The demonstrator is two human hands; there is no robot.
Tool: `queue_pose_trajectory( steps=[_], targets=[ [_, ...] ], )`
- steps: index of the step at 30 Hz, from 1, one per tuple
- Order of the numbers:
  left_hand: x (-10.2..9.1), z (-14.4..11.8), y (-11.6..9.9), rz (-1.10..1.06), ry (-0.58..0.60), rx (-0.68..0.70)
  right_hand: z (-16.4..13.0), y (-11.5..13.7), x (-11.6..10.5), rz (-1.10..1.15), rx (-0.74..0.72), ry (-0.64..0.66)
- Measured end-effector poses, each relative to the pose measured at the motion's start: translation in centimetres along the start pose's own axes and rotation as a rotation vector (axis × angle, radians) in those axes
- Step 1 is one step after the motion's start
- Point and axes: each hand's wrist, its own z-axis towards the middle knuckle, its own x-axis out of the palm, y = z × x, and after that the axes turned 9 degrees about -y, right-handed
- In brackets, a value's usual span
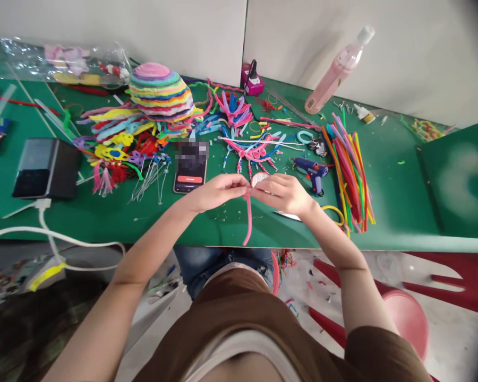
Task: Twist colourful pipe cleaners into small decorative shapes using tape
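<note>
Both hands meet above the green table's front part, fingertips pinched together. My left hand is closed on a pink pipe cleaner, whose free end hangs down toward the table edge. From the other side my right hand is closed on the same pink pipe cleaner at its upper part. A round white piece with a red rim shows just behind the fingers; whether a hand touches it I cannot tell. Beyond lie curled pink and blue pipe cleaners with beaded strands.
A phone lies left of the hands. A blue glue gun and a bundle of coloured pipe cleaners are at the right. Behind stand a pink bottle and a striped ball-like piece. A dark box sits left.
</note>
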Motion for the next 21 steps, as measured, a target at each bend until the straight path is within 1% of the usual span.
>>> queue_pose_trajectory(
  steps=[2,4,7,9,11,12,14,16,18,19,21],
  targets=[
    [0.3,-0.6,0.2,0.159,-0.18,0.172,-0.6,-0.4,0.2,-0.021,0.066,0.004],
    [0.7,-1.1,0.4,0.342,-0.33,0.396,-1.0,-0.6,0.3,-0.002,0.167,0.03],
    [1.2,-1.1,0.8,0.567,-0.448,0.68,-0.7,-0.4,0.2,0.126,0.347,0.065],
    [1.4,-0.8,1.3,0.695,-0.523,0.796,-0.1,0.1,0.2,0.281,0.522,0.063],
    [1.3,-0.4,1.9,0.809,-0.608,0.882,0.7,0.6,0.1,0.489,0.775,0.073],
    [1.2,-0.2,2.2,0.854,-0.637,0.921,1.0,0.7,0.1,0.618,0.917,0.102],
    [0.8,0.0,2.8,0.916,-0.642,0.983,1.4,0.7,0.0,0.907,1.182,0.212],
    [0.4,0.0,3.3,0.945,-0.554,1.007,1.5,0.4,0.0,1.188,1.366,0.354],
    [0.0,0.0,3.6,0.952,-0.453,1.012,1.4,0.0,0.1,1.4,1.465,0.473],
    [-0.2,-0.1,3.6,0.949,-0.428,1.03,1.3,-0.2,0.2,1.479,1.49,0.506],
    [-0.4,-0.1,3.5,0.916,-0.428,1.113,1.2,-0.3,0.4,1.577,1.511,0.538]
  ],
)
